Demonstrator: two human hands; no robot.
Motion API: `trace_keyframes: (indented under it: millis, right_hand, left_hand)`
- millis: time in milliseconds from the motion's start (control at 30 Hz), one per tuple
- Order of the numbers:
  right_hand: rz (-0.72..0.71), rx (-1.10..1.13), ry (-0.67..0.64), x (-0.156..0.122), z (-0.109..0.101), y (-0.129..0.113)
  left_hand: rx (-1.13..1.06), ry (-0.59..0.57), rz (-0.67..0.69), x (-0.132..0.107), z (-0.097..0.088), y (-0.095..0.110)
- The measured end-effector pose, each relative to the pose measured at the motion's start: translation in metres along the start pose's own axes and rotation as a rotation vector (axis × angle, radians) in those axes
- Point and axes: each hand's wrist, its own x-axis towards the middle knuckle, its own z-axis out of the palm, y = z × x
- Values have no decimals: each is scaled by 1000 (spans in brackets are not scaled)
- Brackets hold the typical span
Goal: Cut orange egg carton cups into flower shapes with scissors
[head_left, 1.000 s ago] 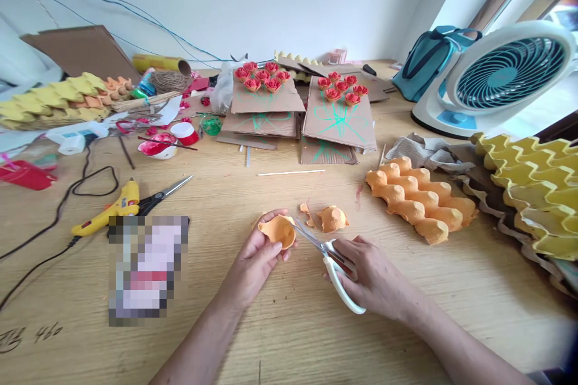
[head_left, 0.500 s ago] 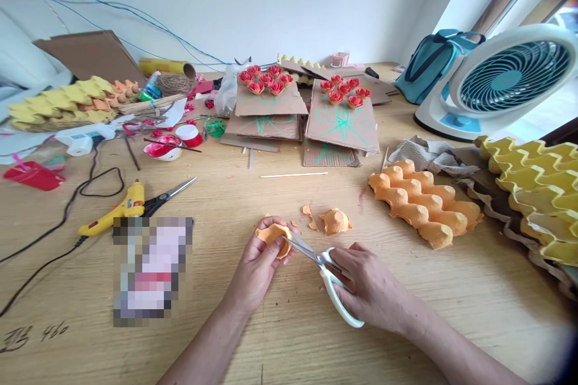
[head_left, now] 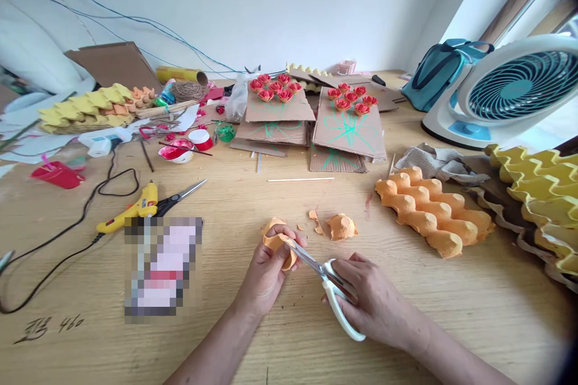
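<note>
Between the thumb and fingers of my left hand (head_left: 264, 277) is an orange egg carton cup (head_left: 276, 242), partly covered by the fingers. My right hand (head_left: 372, 295) grips white-handled scissors (head_left: 339, 307), their blades pointing left and meeting the cup's edge beside my left thumb. Another orange piece (head_left: 271, 225) lies just behind my left hand, partly hidden. A cut orange cup (head_left: 342, 227) rests on the table beyond the scissors, with small torn scraps (head_left: 316, 221) beside it.
An orange egg tray (head_left: 433, 207) and yellow trays (head_left: 542, 192) lie right, near a fan (head_left: 510, 90). Red flowers sit on cardboard (head_left: 350, 126) at the back. Left are a yellow glue gun (head_left: 130, 210), black scissors (head_left: 180, 195), a blurred-out object (head_left: 165, 271) and red paint (head_left: 178, 151).
The view has shifted slightly, so everything sits a little further right and lower. Both hands keep their holds, and the orange piece behind my left hand shows more.
</note>
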Motion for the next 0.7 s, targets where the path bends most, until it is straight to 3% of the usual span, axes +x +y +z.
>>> trace_keyframes:
  millis: [167, 400, 600, 700]
  right_hand:
    - [-28, -30, 1, 0, 2, 3]
    - [-20, -51, 13, -3, 11, -4]
    - [-78, -145, 182, -5, 12, -5]
    - [-135, -181, 309, -8, 9, -7]
  left_hand:
    - [-34, 29, -30, -1, 2, -1]
    - [114, 110, 135, -3, 3, -8]
    - [110, 119, 127, -5, 6, -10]
    - [128, 188, 100, -2, 7, -11]
